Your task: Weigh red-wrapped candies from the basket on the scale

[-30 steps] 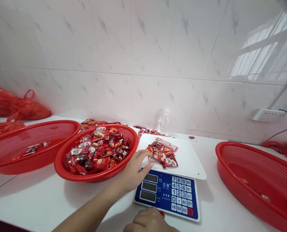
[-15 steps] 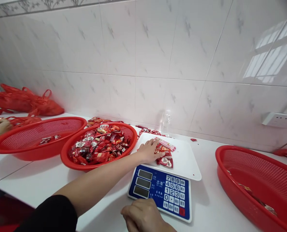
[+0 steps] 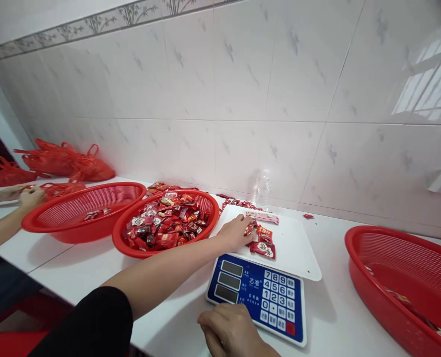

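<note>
Your left hand (image 3: pixel 235 234) reaches over the weighing tray, palm down, its fingers bent over a few red packets (image 3: pixel 264 248); whether they pinch one cannot be told. Your right hand (image 3: pixel 233 329) sits at the near edge of the scale (image 3: pixel 255 292) with its fingers curled inward, and you cannot tell whether anything is inside it.

At the far left, knotted red bags (image 3: pixel 55 157) sit by the wall, and another person's hands (image 3: pixel 32 197) work just beyond the first basket. That red basket (image 3: pixel 75 235) has a few wrappers (image 3: pixel 97 213) in it. Just beside it, a second basket (image 3: pixel 206 202) is heaped with red sweets (image 3: pixel 168 223), within the bend of your left forearm. Behind it, more packets (image 3: pixel 159 187) lie along the wall.

Next comes the scale, its blue keypad toward you and its white tray (image 3: pixel 295 253) behind. The packets lie on the tray, with a pink strip (image 3: pixel 263 217) at its back. Farther right, a red scrap (image 3: pixel 308 216) lies on the surface (image 3: pixel 168 312), and a third red basket (image 3: pixel 391 253) holds a few pieces.
</note>
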### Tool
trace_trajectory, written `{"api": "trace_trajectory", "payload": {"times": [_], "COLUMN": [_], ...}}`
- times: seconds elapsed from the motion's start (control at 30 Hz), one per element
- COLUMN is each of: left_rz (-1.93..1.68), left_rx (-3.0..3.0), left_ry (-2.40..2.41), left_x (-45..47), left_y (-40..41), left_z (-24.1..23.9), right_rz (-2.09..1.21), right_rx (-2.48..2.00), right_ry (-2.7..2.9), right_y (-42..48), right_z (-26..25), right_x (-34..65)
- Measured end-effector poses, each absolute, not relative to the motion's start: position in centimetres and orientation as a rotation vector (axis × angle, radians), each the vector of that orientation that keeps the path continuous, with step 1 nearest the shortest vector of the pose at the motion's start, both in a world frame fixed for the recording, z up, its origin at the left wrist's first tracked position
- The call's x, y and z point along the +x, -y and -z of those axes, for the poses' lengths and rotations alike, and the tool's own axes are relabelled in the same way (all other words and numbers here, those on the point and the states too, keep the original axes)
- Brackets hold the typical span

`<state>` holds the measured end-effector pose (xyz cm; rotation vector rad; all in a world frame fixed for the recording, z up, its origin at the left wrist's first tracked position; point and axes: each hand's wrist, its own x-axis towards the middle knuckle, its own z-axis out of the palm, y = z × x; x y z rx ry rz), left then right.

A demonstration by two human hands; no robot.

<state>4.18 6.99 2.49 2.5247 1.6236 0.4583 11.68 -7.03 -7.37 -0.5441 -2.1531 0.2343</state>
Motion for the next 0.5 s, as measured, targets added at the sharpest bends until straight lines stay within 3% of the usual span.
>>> {"api": "trace_trajectory", "payload": {"times": [0.27,0.5], "left_rz": [-0.965,-1.352], "left_rx": [2.455,2.400], "left_ry": [-1.475,-1.570], "left_x": [3.5,-2.6], "left_y": [-8.4,-9.6], "left_z": [-3.3,-8.2], "right_rz": [-0.241,-0.289], "right_rx": [-0.489,-0.481], "right_ry": [2.141,2.159], "right_y": [7.1,6.6], "right_z": [7.2,8.8], "right_x": [11.8,12.0]}}
